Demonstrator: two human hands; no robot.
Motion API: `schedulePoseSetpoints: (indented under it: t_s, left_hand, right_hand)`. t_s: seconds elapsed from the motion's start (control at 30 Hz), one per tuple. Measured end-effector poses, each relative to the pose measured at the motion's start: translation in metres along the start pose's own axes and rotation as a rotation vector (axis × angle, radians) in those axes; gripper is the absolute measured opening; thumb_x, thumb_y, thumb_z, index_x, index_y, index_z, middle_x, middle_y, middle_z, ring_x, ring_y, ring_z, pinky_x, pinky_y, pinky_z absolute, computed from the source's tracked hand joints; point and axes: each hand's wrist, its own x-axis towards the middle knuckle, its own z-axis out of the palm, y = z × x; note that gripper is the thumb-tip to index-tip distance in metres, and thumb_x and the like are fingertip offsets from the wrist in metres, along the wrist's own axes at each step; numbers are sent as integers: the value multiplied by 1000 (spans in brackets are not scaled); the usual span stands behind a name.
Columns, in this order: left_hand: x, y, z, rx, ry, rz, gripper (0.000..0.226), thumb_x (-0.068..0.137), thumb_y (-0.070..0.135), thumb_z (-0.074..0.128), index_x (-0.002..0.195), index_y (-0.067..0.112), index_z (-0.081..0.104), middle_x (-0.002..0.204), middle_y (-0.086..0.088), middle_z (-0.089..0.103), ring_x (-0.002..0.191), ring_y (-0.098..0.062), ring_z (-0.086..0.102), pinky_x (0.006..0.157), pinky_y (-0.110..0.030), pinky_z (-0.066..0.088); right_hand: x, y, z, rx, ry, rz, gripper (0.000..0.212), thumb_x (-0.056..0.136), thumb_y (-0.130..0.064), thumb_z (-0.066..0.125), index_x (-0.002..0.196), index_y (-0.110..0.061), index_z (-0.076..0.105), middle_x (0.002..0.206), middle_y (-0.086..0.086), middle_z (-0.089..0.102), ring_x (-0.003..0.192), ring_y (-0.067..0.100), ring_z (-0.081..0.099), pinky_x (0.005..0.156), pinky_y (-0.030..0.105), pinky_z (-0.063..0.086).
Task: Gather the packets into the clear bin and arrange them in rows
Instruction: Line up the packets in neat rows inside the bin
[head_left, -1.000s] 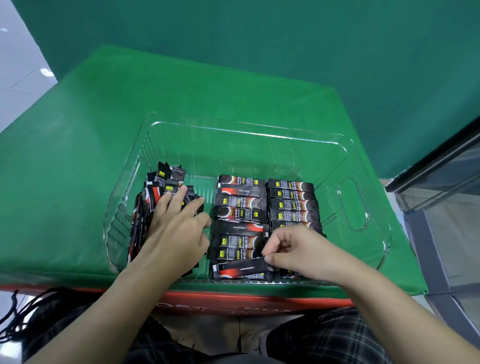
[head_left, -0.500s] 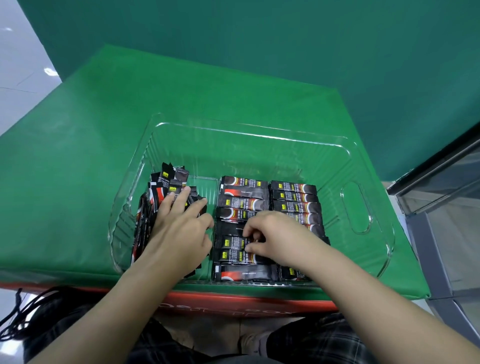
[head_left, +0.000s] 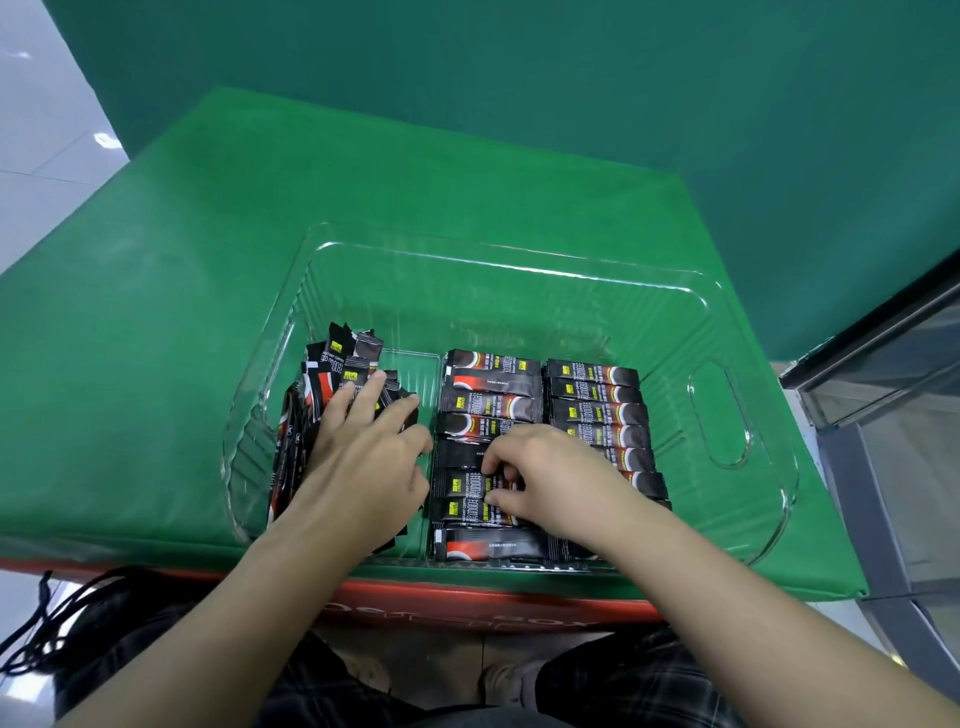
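Note:
A clear bin (head_left: 519, 260) stands on the green table. Inside it, black and red packets lie flat in two rows: a middle row (head_left: 491, 387) and a right row (head_left: 597, 395). A loose bundle of packets (head_left: 332, 364) leans against the bin's left wall. My left hand (head_left: 363, 457) lies flat on that bundle, fingers spread. My right hand (head_left: 550, 478) rests on the middle row with curled fingertips pressing on the packets there; it hides parts of both rows.
The green table (head_left: 208, 260) ends at a red front edge (head_left: 467, 603) near my legs. A green wall (head_left: 519, 78) rises behind. A glass and metal cabinet (head_left: 893, 415) stands at the right. Black cords (head_left: 47, 623) hang at the lower left.
My right hand laid the packet it held at the front of the middle row, let go, and moved back onto that row. My left hand stayed on the bundle.

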Motion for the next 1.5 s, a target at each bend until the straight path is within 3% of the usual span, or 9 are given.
schedulePoseSetpoints:
  t_s: [0.17,0.43,0.63,0.77,0.87,1.03,1.13,1.23,1.5]
  left_hand:
    - [1,1,0,4,-25,-10,35,92,29,44,123,32,58,156,2,27,147,-27,1,109,-39,-16]
    - [-1,1,-2,14,-9,-13,34,91,30,44,121,32,60,154,2,30,147,-28,3,109,-38,-15]
    - [2,-6,5,10,-24,-15,18,60,25,65,76,29,73,111,-7,70,121,-40,53,105,-44,15]
    - [2,-5,7,-11,12,14,18,58,25,63,73,28,72,105,-6,71,118,-40,56,103,-45,19]
    - [1,-5,6,-17,-25,10,20,59,26,58,73,28,72,106,-7,71,119,-37,56,102,-44,19]
    - [-1,-2,0,2,-5,-2,31,85,27,51,110,28,68,146,-2,45,144,-29,20,110,-39,-7]
    - [-1,-1,-1,-24,-4,-1,35,92,30,43,123,31,59,155,2,28,147,-23,2,108,-36,-16]
    - [-2,0,-3,-55,-34,-11,35,94,34,40,125,32,58,156,3,27,147,-22,1,108,-36,-16]
    - [0,0,-3,-63,-92,-39,47,92,62,37,123,33,58,157,4,24,147,-22,0,113,-41,-10]
  right_hand:
    - [17,-6,-15,70,55,18,25,87,-30,65,109,-19,63,92,-7,52,87,11,49,81,29,45]
    - [104,-23,-23,423,118,108,31,94,-15,56,123,-6,59,121,8,63,101,17,59,92,24,42]
    - [137,-42,-11,782,122,251,31,90,-9,61,120,-2,58,102,10,66,88,14,54,86,24,42]
    - [138,-48,-7,916,174,248,29,87,-4,63,116,-1,60,75,-1,56,69,9,52,69,17,43]
    - [134,-45,-15,850,299,212,26,88,-1,58,113,-3,64,83,0,60,72,10,53,69,16,44]
    - [100,-33,-32,863,440,229,30,84,-7,53,108,-24,59,86,-2,59,81,22,60,86,48,53]
    - [64,-11,-40,795,357,280,20,85,-9,55,92,-27,62,84,-1,64,70,16,61,73,33,56]
    - [24,14,-43,673,289,358,13,86,-11,59,89,-20,67,81,-3,67,46,-2,45,46,10,35]
    - [-36,30,-30,659,130,422,16,83,-8,67,73,-20,66,61,-9,60,36,-2,38,42,10,29]
